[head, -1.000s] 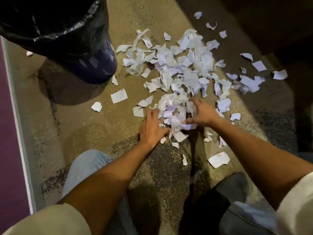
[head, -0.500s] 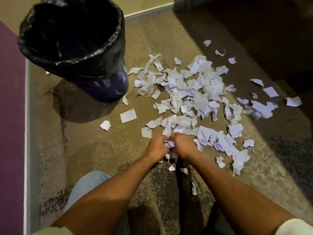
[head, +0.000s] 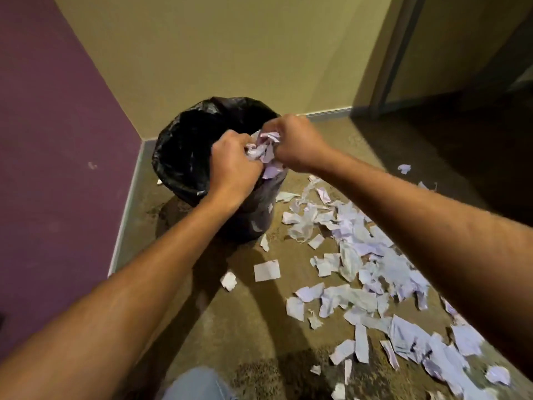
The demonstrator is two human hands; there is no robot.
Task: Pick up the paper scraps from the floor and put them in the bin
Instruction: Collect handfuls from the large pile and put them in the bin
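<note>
A round bin (head: 184, 157) lined with a black bag stands in the corner, its mouth wide and dark inside. Over its right rim my left hand (head: 233, 166) and my right hand (head: 297, 142) press together a crumpled bunch of white paper scraps (head: 266, 151). Both hands are shut on the bunch, and some scraps stick out below between them. Many more torn paper scraps (head: 363, 264) lie scattered on the floor to the right of the bin.
A purple wall (head: 52, 134) runs along the left and a yellow wall (head: 230, 53) stands behind the bin. A dark doorway (head: 476, 67) opens at the back right. A knee in blue jeans (head: 196, 385) shows at the bottom edge.
Both hands closed on a bunch of scraps on the floor, then lifted it up and to the left over the bin's rim. The camera tilted up toward the walls.
</note>
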